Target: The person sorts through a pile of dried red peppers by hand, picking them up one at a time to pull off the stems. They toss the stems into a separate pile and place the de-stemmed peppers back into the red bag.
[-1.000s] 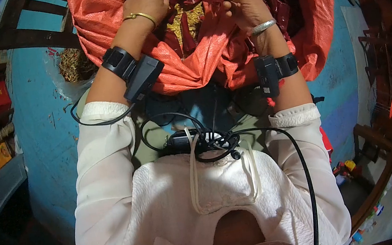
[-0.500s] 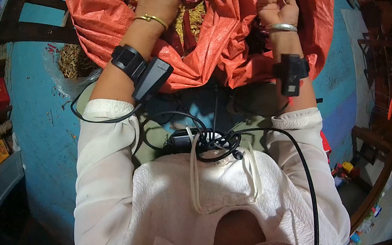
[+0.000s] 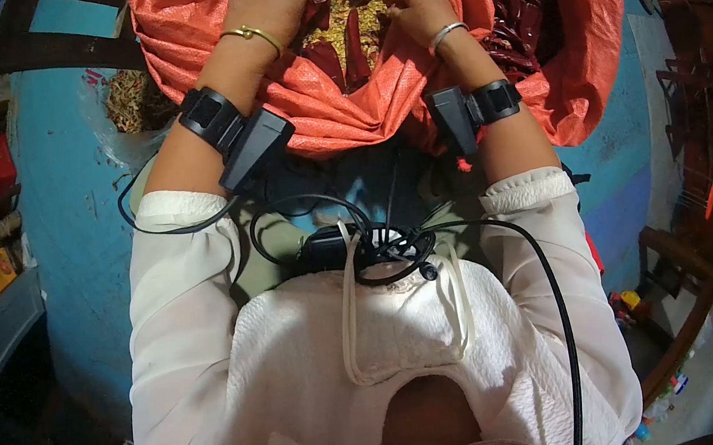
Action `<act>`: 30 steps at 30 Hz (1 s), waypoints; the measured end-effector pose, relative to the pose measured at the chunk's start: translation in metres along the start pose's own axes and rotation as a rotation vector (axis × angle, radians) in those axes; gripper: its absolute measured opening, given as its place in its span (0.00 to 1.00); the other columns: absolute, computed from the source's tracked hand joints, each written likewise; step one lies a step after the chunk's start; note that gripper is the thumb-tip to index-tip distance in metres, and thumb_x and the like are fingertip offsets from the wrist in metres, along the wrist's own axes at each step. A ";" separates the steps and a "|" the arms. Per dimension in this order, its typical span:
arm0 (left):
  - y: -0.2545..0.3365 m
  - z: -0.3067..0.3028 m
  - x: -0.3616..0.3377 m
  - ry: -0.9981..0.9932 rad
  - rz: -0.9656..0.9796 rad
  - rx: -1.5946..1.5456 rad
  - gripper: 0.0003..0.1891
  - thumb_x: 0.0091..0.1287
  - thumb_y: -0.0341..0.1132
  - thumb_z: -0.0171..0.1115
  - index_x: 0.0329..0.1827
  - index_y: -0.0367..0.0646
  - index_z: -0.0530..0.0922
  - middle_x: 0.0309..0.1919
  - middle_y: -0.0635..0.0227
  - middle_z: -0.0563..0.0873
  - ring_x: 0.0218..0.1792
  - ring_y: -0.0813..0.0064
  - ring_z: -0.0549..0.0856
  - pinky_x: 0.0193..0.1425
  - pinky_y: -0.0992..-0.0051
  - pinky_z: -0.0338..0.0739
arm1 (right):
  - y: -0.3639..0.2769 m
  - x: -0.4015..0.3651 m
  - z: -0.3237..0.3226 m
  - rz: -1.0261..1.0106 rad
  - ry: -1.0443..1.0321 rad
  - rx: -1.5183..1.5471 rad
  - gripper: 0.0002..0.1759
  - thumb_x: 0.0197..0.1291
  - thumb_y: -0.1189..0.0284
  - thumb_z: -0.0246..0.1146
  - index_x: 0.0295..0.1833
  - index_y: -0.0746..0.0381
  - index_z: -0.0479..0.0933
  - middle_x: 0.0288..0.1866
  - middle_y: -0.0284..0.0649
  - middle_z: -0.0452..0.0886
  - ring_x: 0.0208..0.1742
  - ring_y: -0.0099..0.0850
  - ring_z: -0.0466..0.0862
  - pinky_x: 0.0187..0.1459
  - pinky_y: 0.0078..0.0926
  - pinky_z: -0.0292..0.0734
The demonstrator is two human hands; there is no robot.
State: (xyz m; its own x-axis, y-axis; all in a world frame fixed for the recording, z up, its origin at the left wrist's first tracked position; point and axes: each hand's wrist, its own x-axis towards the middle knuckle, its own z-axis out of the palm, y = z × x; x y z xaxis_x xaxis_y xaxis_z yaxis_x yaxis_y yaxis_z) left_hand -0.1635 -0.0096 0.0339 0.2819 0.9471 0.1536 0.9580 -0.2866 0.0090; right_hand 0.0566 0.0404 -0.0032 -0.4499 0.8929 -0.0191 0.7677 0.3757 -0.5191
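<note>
At the top of the head view, an orange-red woven sack [image 3: 343, 121] lies open, with whole dried red chilies [image 3: 356, 47] and loose yellow seeds [image 3: 339, 22] inside. My left hand [image 3: 267, 9] bends over the sack's left part, its fingers curled beside chilies; whatever they hold is hidden. Across the seeds, my right hand [image 3: 424, 14] has its fingers drawn together at the inner fold of the sack. I cannot make out anything between them. More dark red chilies [image 3: 514, 17] fill a second opening in the orange-red sacking, right of my right wrist.
A clear plastic bag [image 3: 104, 121] with dry brown stems [image 3: 133, 99] sits on the blue floor [image 3: 76, 214] at left. Dark wooden furniture [image 3: 64, 49] stands at upper left. Black cables [image 3: 397, 253] lie tangled by my lap, one running along my right side.
My right hand has moved left, from the right-hand chilies to the seeds in the left opening, its fingers turning from upturned to curled downward. My left hand has shifted slightly left.
</note>
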 end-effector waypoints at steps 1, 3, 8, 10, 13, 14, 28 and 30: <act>0.003 -0.006 -0.002 0.031 0.020 -0.021 0.12 0.53 0.32 0.55 0.42 0.48 0.75 0.33 0.66 0.79 0.37 0.63 0.80 0.38 0.67 0.75 | -0.001 0.000 0.001 0.009 -0.021 -0.090 0.13 0.49 0.66 0.58 0.41 0.59 0.78 0.39 0.47 0.79 0.42 0.43 0.78 0.45 0.35 0.72; 0.007 -0.009 -0.002 0.061 0.040 -0.043 0.12 0.53 0.31 0.55 0.41 0.48 0.75 0.33 0.66 0.79 0.37 0.63 0.80 0.38 0.67 0.75 | -0.004 0.001 0.004 0.017 -0.045 -0.179 0.13 0.49 0.67 0.57 0.41 0.58 0.78 0.39 0.46 0.79 0.42 0.44 0.78 0.45 0.37 0.72; 0.027 0.002 -0.001 0.148 0.222 -0.187 0.09 0.52 0.31 0.55 0.37 0.48 0.76 0.31 0.67 0.77 0.36 0.65 0.78 0.38 0.69 0.76 | -0.022 0.000 0.013 0.015 -0.119 -0.401 0.11 0.49 0.67 0.56 0.38 0.57 0.78 0.38 0.45 0.79 0.43 0.43 0.78 0.43 0.40 0.73; 0.035 0.005 -0.005 0.113 0.267 -0.181 0.09 0.51 0.31 0.55 0.36 0.48 0.76 0.31 0.69 0.76 0.38 0.69 0.76 0.41 0.73 0.74 | -0.015 0.003 0.014 -0.019 -0.164 -0.386 0.12 0.48 0.68 0.57 0.41 0.55 0.78 0.39 0.44 0.80 0.43 0.43 0.78 0.44 0.39 0.73; 0.044 0.014 -0.004 0.114 0.488 -0.135 0.10 0.50 0.32 0.52 0.36 0.47 0.76 0.35 0.71 0.77 0.44 0.71 0.73 0.48 0.76 0.69 | -0.003 0.008 0.012 0.045 -0.078 -0.124 0.15 0.48 0.68 0.58 0.43 0.58 0.77 0.39 0.46 0.79 0.43 0.43 0.78 0.44 0.37 0.73; 0.044 0.016 -0.004 0.117 0.491 -0.134 0.10 0.50 0.32 0.52 0.36 0.47 0.76 0.35 0.71 0.77 0.44 0.71 0.73 0.48 0.76 0.69 | -0.001 0.009 0.012 0.071 0.017 0.024 0.16 0.48 0.68 0.58 0.44 0.61 0.77 0.40 0.48 0.79 0.43 0.44 0.78 0.45 0.36 0.73; 0.037 0.005 -0.010 -0.029 0.240 -0.035 0.08 0.52 0.33 0.51 0.30 0.46 0.78 0.33 0.69 0.76 0.43 0.69 0.73 0.49 0.71 0.66 | -0.010 0.017 -0.001 0.251 0.116 -0.098 0.25 0.48 0.68 0.61 0.54 0.64 0.69 0.44 0.53 0.76 0.47 0.46 0.76 0.49 0.33 0.71; 0.037 0.005 -0.011 -0.032 0.247 -0.047 0.07 0.52 0.33 0.51 0.30 0.45 0.78 0.33 0.69 0.76 0.42 0.69 0.73 0.49 0.71 0.66 | -0.003 0.026 0.008 0.265 0.112 -0.114 0.25 0.48 0.67 0.61 0.55 0.61 0.69 0.45 0.51 0.77 0.47 0.45 0.76 0.49 0.34 0.71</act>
State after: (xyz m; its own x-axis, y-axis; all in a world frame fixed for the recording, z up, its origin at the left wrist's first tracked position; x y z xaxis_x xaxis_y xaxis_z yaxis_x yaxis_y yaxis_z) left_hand -0.1313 -0.0302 0.0275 0.5093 0.8514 0.1253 0.8566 -0.5156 0.0216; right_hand 0.0390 0.0601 -0.0093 -0.1784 0.9830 -0.0435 0.9006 0.1454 -0.4097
